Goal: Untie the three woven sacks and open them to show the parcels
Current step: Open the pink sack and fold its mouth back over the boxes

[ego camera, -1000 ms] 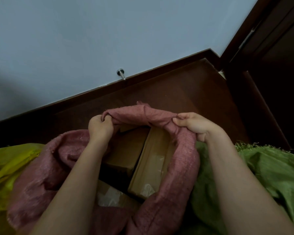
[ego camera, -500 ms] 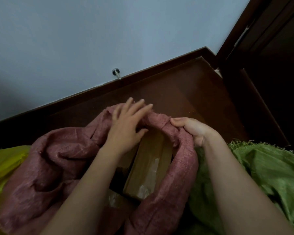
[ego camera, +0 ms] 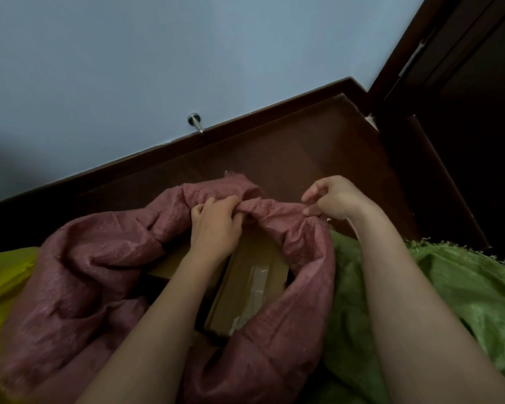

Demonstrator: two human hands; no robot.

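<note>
A pink woven sack (ego camera: 94, 266) lies open in the middle, its mouth rolled back around brown cardboard parcels (ego camera: 251, 284) sealed with clear tape. My left hand (ego camera: 216, 225) grips the far rim of the pink sack at the top of its mouth. My right hand (ego camera: 333, 198) pinches the same rim a little further right. A yellow sack (ego camera: 3, 275) shows at the left edge. A green woven sack (ego camera: 464, 293) with a frayed edge lies at the right, under my right forearm.
The sacks rest on a dark brown wooden floor (ego camera: 303, 158) beside a pale blue wall (ego camera: 187, 53) with a dark skirting board. A metal door stop (ego camera: 195, 121) sticks out above the skirting. A dark wooden door frame (ego camera: 449, 83) stands at the right.
My left hand moved from the left rim across the mouth, spread open, and now grips the far rim. My right hand slid further right along the rim. The mouth is wider.
</note>
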